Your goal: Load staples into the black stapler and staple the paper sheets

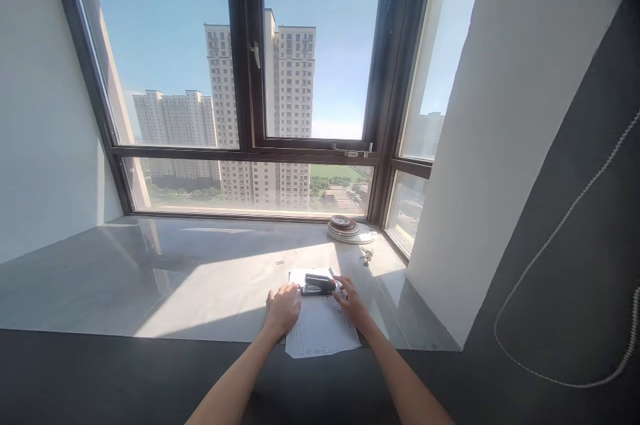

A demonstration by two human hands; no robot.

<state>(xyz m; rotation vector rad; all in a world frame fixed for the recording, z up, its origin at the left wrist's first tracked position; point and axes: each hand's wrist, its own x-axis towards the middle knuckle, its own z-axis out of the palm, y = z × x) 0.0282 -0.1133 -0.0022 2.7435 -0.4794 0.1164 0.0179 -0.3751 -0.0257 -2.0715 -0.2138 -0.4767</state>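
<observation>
Stapler (317, 285), oblong, black, atop white paper (321, 330); left hand (284, 308), right hand (354, 303) at ends, each grip: cannot tell

Stapler (319, 284) on papers (323, 330), between left hand (283, 309) and right hand (351, 301), sunlit windowsill (210, 278)

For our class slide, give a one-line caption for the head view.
Left hand and right hand flank a black stapler on white papers at a sunlit windowsill.
</observation>
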